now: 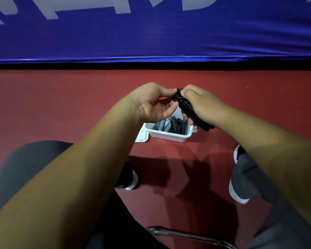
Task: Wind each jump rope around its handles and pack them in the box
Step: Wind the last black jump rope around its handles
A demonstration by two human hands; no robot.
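Over the red floor (pixel 61 105) your right hand (pixel 203 105) grips the wound black rope (pixel 187 108), left hand (pixel 151 101) pinching its end; tuck it, then drop it into the white box (pixel 169 136).

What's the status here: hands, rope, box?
Right hand gripping wound black rope; left hand pinching its top end. White box below, open, bundles inside. Nothing blocking.

Sports hall: red court floor (pixel 61 105), blue banner (pixel 151 36).

Wound black rope (pixel 188 109) above white box (pixel 169 136)
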